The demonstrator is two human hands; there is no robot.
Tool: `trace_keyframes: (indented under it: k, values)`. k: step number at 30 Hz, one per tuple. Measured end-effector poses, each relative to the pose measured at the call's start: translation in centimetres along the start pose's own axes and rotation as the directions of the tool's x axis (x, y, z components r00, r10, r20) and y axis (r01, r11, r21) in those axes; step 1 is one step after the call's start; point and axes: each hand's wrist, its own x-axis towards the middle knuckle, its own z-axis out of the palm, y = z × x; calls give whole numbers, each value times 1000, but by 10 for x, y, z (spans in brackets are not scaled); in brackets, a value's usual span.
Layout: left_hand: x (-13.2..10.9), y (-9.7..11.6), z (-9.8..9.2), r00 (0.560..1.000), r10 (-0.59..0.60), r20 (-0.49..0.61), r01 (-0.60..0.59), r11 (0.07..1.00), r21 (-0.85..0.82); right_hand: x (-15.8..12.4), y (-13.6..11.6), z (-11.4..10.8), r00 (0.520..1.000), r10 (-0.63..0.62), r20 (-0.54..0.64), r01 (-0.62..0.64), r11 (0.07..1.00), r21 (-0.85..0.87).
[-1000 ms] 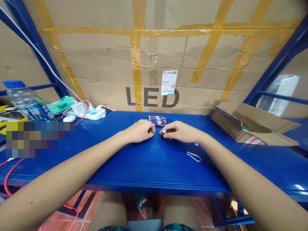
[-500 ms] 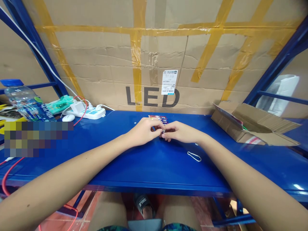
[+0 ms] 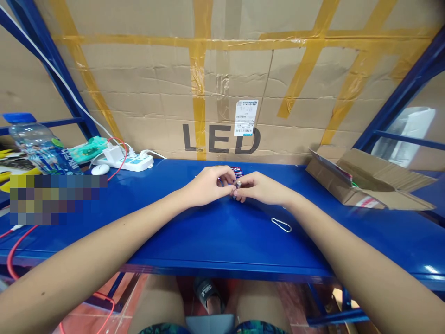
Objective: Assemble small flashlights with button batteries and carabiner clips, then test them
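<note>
My left hand [image 3: 212, 185] and my right hand [image 3: 261, 188] meet over the middle of the blue table. Between their fingertips is a small silvery metal piece [image 3: 238, 184], too small to name. The right thumb and fingers pinch it. The left thumb and fingers curve around its other side, with the thumb tip close to it or touching. Just behind the hands lies a bundle of thin red, white and blue sticks [image 3: 237, 170], partly covered by the fingers. A silver carabiner [image 3: 281, 225] rests nearer to me, right of the hands.
An open cardboard box [image 3: 347, 185] stands at the right. At the left are a water bottle [image 3: 38, 144], a white power strip [image 3: 137, 162] with plugs and a red cable [image 3: 14, 260]. A large taped carton [image 3: 156, 93] closes off the back.
My left fingers have lifted and opened slightly around the metal piece, which shows more now. The view has shifted a little; the carabiner stays in place.
</note>
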Motion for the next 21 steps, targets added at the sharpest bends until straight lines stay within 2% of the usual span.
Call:
trace_keyframes:
  k: [5,9,12,14,18,21]
  values:
    - [2,-3,-4,997,-81,7,81,993,-90,5,-4,6,997,-2,-78,1,1000,-15]
    - [2,-2,-8,995,-95,8,96,992,-86,10,-4,12,990,3,-139,-12,998,-65]
    - [5,-4,-14,992,-124,-23,120,983,-136,14,-6,14,979,-29,-203,-11,981,-195]
    - [8,-8,-20,983,-157,-93,135,969,-208,18,-10,18,969,-85,-233,5,946,-323]
    - [13,-20,-34,920,-278,-277,138,889,-437,31,-17,30,974,-118,-195,9,876,-483]
    - [14,-27,-43,852,-393,-346,140,808,-573,46,-20,41,981,-135,-140,22,794,-608]
